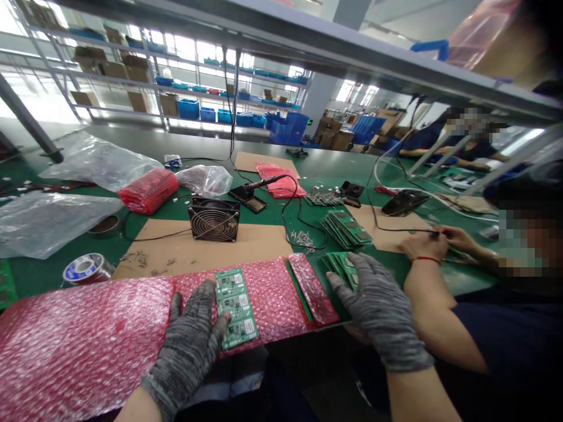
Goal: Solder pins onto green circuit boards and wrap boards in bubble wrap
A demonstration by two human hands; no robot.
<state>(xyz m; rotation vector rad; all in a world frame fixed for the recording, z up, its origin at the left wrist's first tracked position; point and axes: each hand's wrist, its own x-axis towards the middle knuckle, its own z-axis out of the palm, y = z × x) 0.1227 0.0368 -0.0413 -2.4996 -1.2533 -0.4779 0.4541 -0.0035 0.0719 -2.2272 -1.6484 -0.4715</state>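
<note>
Both my hands wear grey knit gloves. My left hand (191,340) lies flat on the pink bubble wrap (88,340), fingers apart, thumb touching the edge of a long green circuit board (236,308) that rests on the wrap. My right hand (376,299) reaches over a fanned stack of green boards (341,264) beside a folded piece of bubble wrap (312,287); its fingers are spread and rest on the stack, and I cannot see a grip.
A small black fan (214,220) stands on cardboard behind the wrap. A solder spool (85,268), plastic bags (44,223) and a red roll (148,190) lie left. A soldering iron stand (248,196) and more board stacks (347,228) sit beyond. A co-worker's hands (433,243) work at right.
</note>
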